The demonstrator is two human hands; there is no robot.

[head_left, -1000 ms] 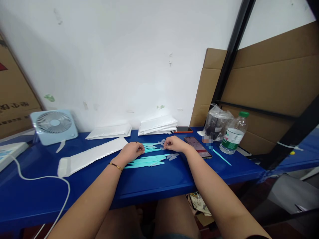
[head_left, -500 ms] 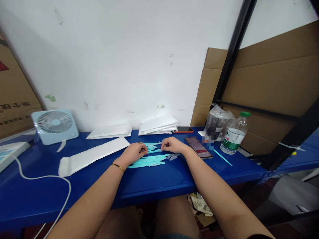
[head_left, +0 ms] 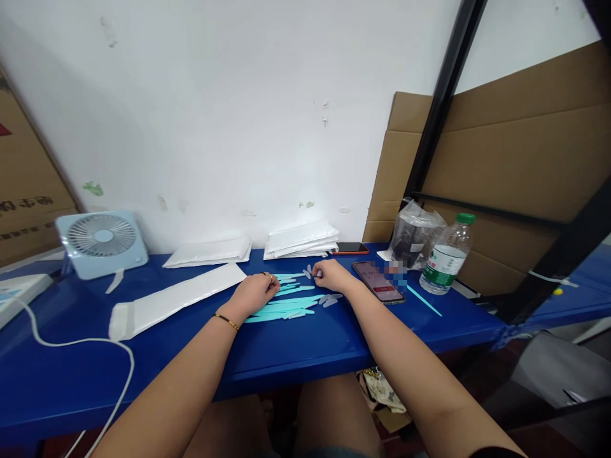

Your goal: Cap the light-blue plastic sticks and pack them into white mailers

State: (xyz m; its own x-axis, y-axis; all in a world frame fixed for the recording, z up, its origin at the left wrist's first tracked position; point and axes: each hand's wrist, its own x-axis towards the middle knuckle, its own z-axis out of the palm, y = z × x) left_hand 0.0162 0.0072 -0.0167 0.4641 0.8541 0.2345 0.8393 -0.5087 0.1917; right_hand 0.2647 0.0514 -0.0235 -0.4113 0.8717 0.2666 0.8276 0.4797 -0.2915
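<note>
Several slim teal sticks (head_left: 281,308) lie in a loose row on the blue table in front of me. My left hand (head_left: 258,294) is closed at the left ends of the upper sticks, its fingertips curled together; what they pinch is hidden. Just right of the sticks, my right hand (head_left: 330,276) pinches a small translucent piece between thumb and fingers. Near it lie more small translucent oval pieces (head_left: 329,300), some below the hand and a couple by its fingertips. One teal stick (head_left: 424,300) lies apart, right of the phone.
A long white packet (head_left: 176,302) lies left of my hands. White packets are stacked (head_left: 300,240) by the wall, beside an orange-edged phone (head_left: 352,248). Another phone (head_left: 379,283), a bottle (head_left: 443,257) and a bagged dark container (head_left: 414,238) stand right. A fan (head_left: 102,245) and white cable (head_left: 76,342) are left.
My right hand has drawn back slightly to the right from the stick ends, uncovering small translucent pieces there. My left hand has shifted slightly left in the picture.
</note>
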